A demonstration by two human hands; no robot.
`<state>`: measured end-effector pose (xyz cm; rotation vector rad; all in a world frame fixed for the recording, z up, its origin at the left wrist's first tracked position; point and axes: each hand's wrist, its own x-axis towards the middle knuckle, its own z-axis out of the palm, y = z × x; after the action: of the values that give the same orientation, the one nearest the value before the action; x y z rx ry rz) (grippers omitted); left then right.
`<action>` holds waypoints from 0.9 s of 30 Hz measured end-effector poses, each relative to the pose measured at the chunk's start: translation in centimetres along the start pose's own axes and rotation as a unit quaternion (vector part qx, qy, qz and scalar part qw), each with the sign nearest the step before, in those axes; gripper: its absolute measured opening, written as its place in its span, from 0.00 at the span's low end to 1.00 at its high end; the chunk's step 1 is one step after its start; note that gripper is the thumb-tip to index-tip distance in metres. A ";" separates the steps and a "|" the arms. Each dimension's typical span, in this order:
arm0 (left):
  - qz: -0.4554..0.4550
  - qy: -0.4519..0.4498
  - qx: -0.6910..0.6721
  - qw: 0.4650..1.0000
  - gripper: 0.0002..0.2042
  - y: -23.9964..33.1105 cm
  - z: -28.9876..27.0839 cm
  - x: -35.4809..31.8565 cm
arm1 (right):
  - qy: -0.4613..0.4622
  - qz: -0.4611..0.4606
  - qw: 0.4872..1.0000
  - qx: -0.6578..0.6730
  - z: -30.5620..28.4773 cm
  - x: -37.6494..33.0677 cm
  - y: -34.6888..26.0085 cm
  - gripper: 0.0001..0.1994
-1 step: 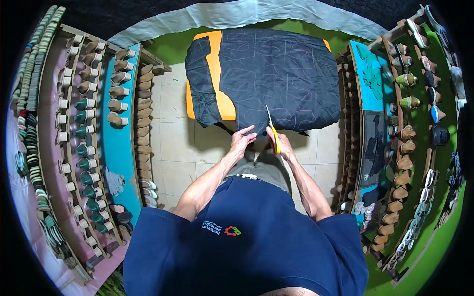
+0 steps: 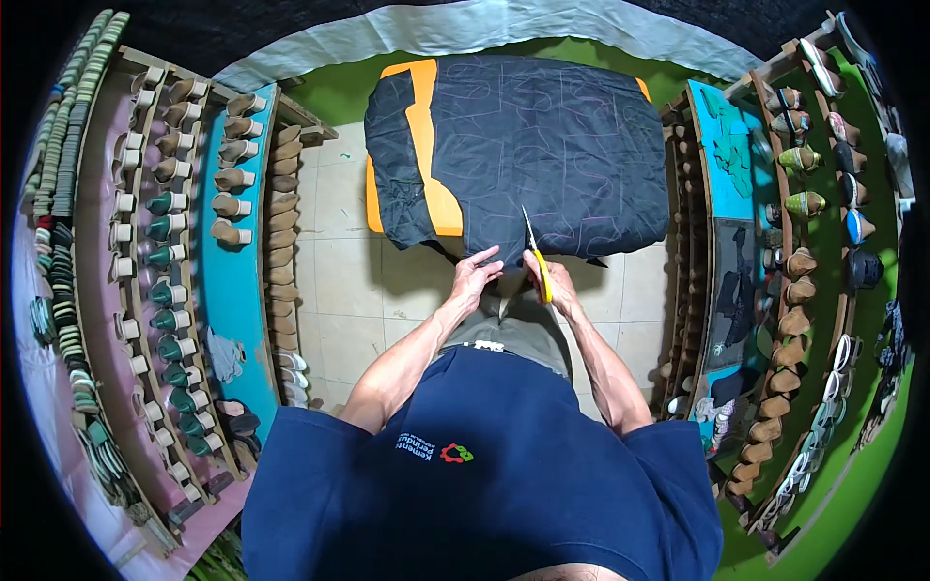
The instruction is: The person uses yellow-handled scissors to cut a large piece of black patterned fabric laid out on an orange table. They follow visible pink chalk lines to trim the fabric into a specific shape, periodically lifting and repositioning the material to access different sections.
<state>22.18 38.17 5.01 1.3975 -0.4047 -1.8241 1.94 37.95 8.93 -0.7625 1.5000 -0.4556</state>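
Observation:
Dark cloth [image 2: 552,145] with thin pale outlines of curved shapes drawn on it lies over an orange-topped table [image 2: 441,208]. At its near edge, my left hand [image 2: 473,278] grips the cloth, fingers bent over the edge and the thumb side partly hidden. Close beside it, my right hand [image 2: 554,289] holds yellow-handled scissors [image 2: 540,259]. Their metal blades point away from me over the cloth, near the drawn lines. A separate strip of the dark cloth [image 2: 390,160] hangs at the table's left, with orange showing in the gap between.
Racks of brown and green shoe lasts [image 2: 174,320] line the left side. On the right, shelves hold more lasts [image 2: 790,349], finished shoes [image 2: 804,201] and a blue board [image 2: 722,194] with green scraps. Pale floor tiles [image 2: 339,281] surround the table, and a light curtain [image 2: 484,29] hangs behind it.

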 end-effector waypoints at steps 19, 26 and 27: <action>-0.033 0.006 -0.084 0.996 0.26 1.3 0.1 -1.4 | -0.158 0.024 0.977 -0.140 -6.6 5.4 -5.5 0.35; -0.019 0.010 -0.124 0.992 0.28 1.8 0.1 -1.9 | -0.237 0.027 0.960 -0.148 -7.2 8.2 -7.0 0.38; -0.021 0.009 -0.124 0.992 0.28 2.0 0.3 -1.9 | -0.251 0.028 0.957 -0.144 -7.1 8.8 -7.2 0.41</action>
<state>22.84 38.21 7.74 1.2570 -0.1329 -1.8242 -3.25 25.58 8.25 -0.9768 1.1119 0.0128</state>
